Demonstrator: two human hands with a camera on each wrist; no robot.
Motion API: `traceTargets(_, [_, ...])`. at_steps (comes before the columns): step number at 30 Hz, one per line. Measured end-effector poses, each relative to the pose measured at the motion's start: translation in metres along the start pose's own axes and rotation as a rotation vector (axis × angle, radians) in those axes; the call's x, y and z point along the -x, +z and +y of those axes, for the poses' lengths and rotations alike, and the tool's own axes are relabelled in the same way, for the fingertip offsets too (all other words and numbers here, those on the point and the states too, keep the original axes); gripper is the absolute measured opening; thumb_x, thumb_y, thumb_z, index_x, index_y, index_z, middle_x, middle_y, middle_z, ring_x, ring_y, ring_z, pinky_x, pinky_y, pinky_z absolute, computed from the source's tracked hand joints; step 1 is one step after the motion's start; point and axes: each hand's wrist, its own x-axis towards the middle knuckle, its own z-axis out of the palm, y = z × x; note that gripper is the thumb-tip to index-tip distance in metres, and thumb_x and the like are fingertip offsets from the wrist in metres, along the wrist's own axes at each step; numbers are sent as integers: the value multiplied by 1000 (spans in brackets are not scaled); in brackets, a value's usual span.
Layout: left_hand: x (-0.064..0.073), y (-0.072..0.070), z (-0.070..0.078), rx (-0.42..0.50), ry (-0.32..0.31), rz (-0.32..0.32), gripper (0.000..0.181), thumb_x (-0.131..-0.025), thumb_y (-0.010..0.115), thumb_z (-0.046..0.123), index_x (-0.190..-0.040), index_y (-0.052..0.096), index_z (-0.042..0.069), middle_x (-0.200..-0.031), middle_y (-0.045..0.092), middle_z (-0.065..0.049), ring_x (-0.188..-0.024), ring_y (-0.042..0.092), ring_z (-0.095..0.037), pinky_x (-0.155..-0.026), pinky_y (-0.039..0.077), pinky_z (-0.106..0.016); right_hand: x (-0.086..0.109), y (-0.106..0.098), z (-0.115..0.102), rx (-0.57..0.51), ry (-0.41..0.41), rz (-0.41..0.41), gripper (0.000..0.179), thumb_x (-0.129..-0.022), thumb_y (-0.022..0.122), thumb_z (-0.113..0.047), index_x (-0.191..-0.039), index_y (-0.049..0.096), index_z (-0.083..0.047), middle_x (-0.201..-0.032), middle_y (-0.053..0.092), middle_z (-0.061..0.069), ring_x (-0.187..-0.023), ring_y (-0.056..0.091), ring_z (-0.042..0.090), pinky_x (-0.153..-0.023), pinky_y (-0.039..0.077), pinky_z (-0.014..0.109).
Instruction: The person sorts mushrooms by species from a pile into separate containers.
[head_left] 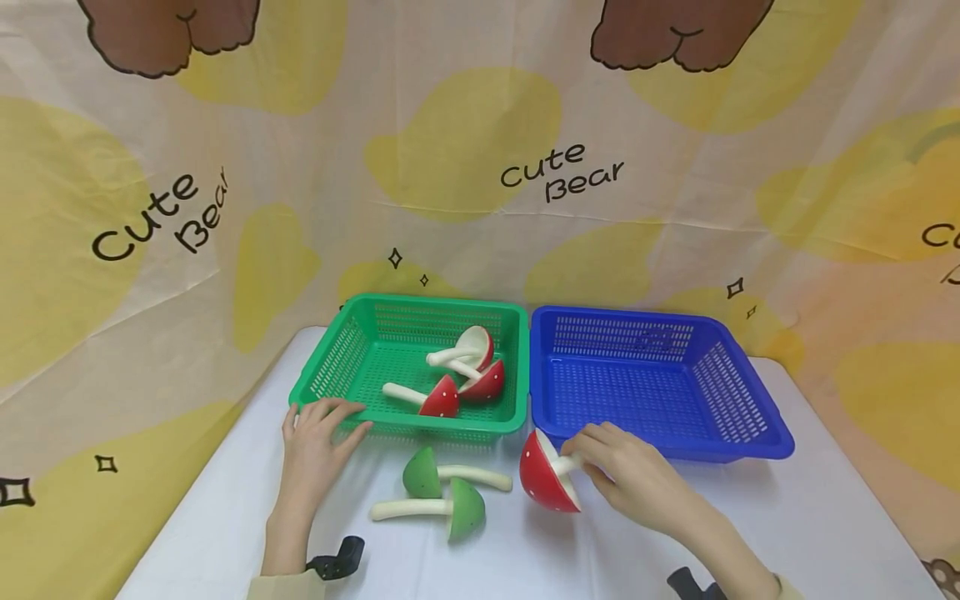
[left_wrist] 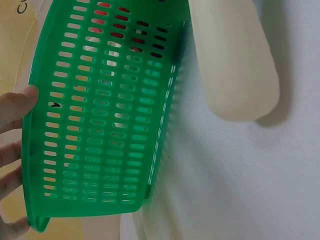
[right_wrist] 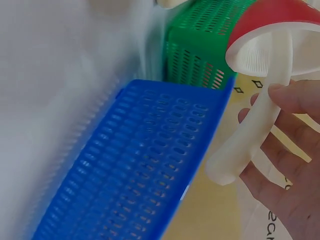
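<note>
My right hand [head_left: 626, 471] pinches the white stem of a red toy mushroom [head_left: 546, 475] with white dots, held above the table in front of the baskets. The right wrist view shows thumb and fingers round the stem [right_wrist: 255, 130], the cap beyond them. At the near left corner of the green basket [head_left: 450, 425], my left hand [head_left: 318, 442] rests its fingers on the rim. Inside that basket lie several red mushrooms [head_left: 441, 398], toward its right side. Two green mushrooms [head_left: 423, 473] [head_left: 467, 510] lie on the table between my hands, their stems pointing opposite ways.
A blue basket [head_left: 750, 450] stands right beside the green one, with nothing inside it. The white table [head_left: 465, 575] runs under everything. Behind the baskets hangs a printed cloth [head_left: 450, 242]. Black wrist camera mounts [head_left: 337, 560] show by both forearms.
</note>
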Motion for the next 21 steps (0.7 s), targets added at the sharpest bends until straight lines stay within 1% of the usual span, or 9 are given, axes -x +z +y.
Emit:
traceTargets(7, [1,1,0,0,2,1,27,-74,81,19,-100,72,13,-103,67,-11,-105,53,-32,-108,20,-69,-19,-6,-5,-9,-27,-15,31,-79,72,0,-101,68,-22,-95,64,-11,-87,58,7,-71,55,23])
traceTargets(12, [0,0,1,2,6,0,28,-75,81,20,-100,72,13,-103,66,-11,-105,53,-33,-108,19,-69,-35,-10,-9,-43,-28,-35,31,-81,71,-1,-102,67,-23,-96,64,-10,-88,58,6,-70,54,22])
traceTargets(18, [0,-1,2,-7,4,-1,28,-75,81,19,-100,72,12,-103,66,-12,-105,53,-33,-108,20,-69,-59,-12,-16,-85,-43,-53,27,-84,70,-4,-104,67,-21,-99,65,-8,-91,58,9,-71,54,25])
traceTargets(21, [0,-1,2,-3,4,2,28,-75,81,19,-100,72,12,-103,66,-12,-105,53,-33,-108,20,-69,-71,-13,-20,-94,-47,-62,26,-85,68,-5,-106,67,-20,-98,64,-7,-89,57,8,-71,52,24])
